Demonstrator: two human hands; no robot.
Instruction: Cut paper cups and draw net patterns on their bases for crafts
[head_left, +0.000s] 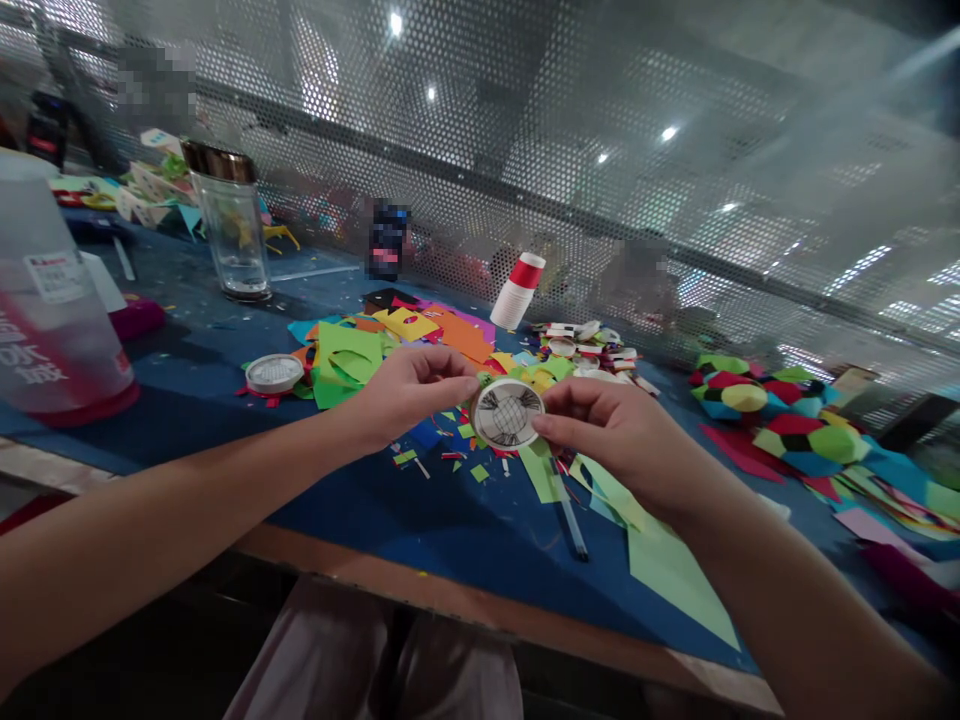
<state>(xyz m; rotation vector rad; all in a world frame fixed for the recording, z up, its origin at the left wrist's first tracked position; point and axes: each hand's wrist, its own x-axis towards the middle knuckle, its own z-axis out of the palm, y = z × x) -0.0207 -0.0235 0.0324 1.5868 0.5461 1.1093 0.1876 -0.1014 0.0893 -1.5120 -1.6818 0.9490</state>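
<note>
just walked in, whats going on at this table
A person holds a round white disc with dark lines on its face, the left grip at one edge and the right grip at the other, above a blue tabletop. Bright multicoloured paper scraps are strewn around beneath and beyond it. Another round white piece sits to the left.

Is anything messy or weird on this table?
Yes, the tiny paper scraps look messy, scattered loosely across the blue table near the round white piece. The red-and-white cup stack looks slanted, but the whole picture tilts, so I can't tell if it really leans.
</note>
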